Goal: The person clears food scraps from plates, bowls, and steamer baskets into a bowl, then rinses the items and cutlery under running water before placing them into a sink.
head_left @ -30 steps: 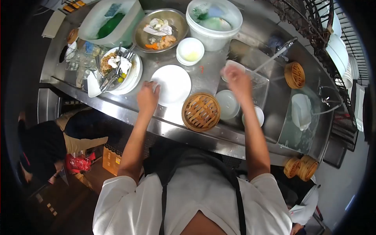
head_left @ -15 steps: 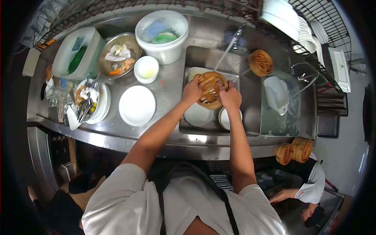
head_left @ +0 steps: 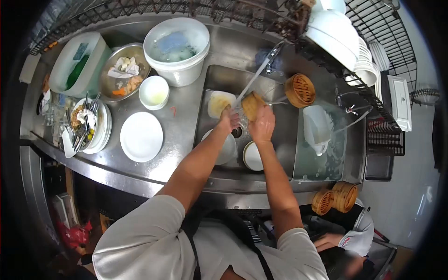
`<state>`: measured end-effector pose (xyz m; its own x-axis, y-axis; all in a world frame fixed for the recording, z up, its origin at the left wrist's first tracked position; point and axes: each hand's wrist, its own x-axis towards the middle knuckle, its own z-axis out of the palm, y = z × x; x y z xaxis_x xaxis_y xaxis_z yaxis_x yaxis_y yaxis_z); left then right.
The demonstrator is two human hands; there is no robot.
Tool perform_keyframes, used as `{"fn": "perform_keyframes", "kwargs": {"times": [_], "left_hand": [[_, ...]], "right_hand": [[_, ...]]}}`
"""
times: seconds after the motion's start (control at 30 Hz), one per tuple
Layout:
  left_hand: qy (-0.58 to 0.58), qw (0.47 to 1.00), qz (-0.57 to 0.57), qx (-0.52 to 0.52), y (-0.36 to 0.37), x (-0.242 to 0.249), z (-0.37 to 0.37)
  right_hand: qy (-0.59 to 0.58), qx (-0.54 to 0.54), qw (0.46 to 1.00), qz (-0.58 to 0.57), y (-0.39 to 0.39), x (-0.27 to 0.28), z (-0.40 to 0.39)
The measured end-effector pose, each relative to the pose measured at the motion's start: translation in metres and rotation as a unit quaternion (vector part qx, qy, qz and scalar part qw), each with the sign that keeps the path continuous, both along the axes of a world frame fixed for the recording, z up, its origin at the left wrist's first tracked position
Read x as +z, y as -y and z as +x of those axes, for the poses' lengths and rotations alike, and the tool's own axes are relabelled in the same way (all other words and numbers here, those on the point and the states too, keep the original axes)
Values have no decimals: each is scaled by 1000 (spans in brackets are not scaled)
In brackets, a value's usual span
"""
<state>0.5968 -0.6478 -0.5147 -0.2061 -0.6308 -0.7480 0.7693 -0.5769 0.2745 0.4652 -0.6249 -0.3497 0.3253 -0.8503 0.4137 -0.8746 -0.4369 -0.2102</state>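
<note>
Over the metal sink, my right hand [head_left: 262, 122] grips a round bamboo steamer piece [head_left: 252, 105], tilted on edge beside the running water [head_left: 249, 88]. My left hand [head_left: 229, 119] is just left of it, under the stream, fingers apart and holding nothing. Below my left hand in the sink lie a square white dish with yellowish contents [head_left: 220, 103] and a pale round dish [head_left: 227, 148]. A white bowl [head_left: 253, 156] sits nearer the sink's front edge.
Left counter: white plate [head_left: 142, 136], small bowls [head_left: 154, 93], white bucket [head_left: 177, 51], metal bowl [head_left: 109, 85], stacked dirty plates [head_left: 105, 126]. Right: steamer [head_left: 300, 90], water-filled basin [head_left: 326, 161], more steamers [head_left: 344, 196]. Overhead is a wire rack [head_left: 380, 28]. A co-worker [head_left: 359, 233] is at lower right.
The steamer piece has turned from facing up to standing on edge. My left hand has let go of it and opened. The camera view has shifted, moving the counter items left.
</note>
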Motion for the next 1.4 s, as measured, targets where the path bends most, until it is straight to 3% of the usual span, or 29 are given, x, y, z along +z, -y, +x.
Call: {"fn": "perform_keyframes", "kwargs": {"times": [0.07,0.13,0.17,0.27,0.37,0.43,0.5,0.57,0.67,0.77,0.83,0.9,0.93,0.97,1.0,1.03,1.07,1.1,1.17,1.27,1.4], "left_hand": [[77,997,7,-31,-1,-5,-6],[52,997,-33,-41,-1,6,-3],[41,997,-50,-46,-5,11,-2],[218,965,-148,7,-6,-15,-1],[427,889,-144,-82,3,-23,22],[500,840,-196,-83,4,-21,38],[561,783,-238,-122,0,-2,54],[601,750,-190,-201,2,39,60],[637,688,-168,-303,9,33,67],[683,618,-172,-350,12,57,66],[718,587,-196,-318,9,77,59],[682,684,-179,-190,14,40,48],[655,726,-167,-124,17,6,39],[505,847,-160,-54,21,-52,34],[387,918,-62,-66,18,-48,28],[258,962,38,-80,8,-39,21],[123,979,136,-93,-2,-30,14],[111,981,108,-121,-9,-64,7],[120,984,81,-108,-20,-66,-5],[121,981,34,-149,-27,-61,-14],[157,967,-99,-172,-9,-26,-11]], "right_hand": [[119,-95,988,28,-10,-3,8],[233,-179,955,43,-3,5,19],[273,-210,938,33,4,-19,11],[460,-219,834,213,13,-69,-4],[514,-167,803,251,8,-90,1],[527,-174,784,278,5,-83,12],[547,-189,751,318,0,-70,16],[574,-205,703,366,5,-59,15],[548,-235,674,436,11,-58,9],[554,-272,656,434,15,-84,5],[365,-277,802,384,7,-58,14],[160,-287,902,281,-10,-2,42],[86,-217,950,206,-17,-15,44],[10,-141,982,127,-21,-35,42],[-68,-64,995,46,-25,-46,37],[-127,9,990,57,-28,-47,30],[-120,-31,991,41,-29,-52,18],[-112,-69,991,21,-23,-64,0],[-142,-153,977,47,-20,-60,-16],[74,-273,956,78,-24,-12,-6],[266,-235,926,129,-12,-42,-20]]}}
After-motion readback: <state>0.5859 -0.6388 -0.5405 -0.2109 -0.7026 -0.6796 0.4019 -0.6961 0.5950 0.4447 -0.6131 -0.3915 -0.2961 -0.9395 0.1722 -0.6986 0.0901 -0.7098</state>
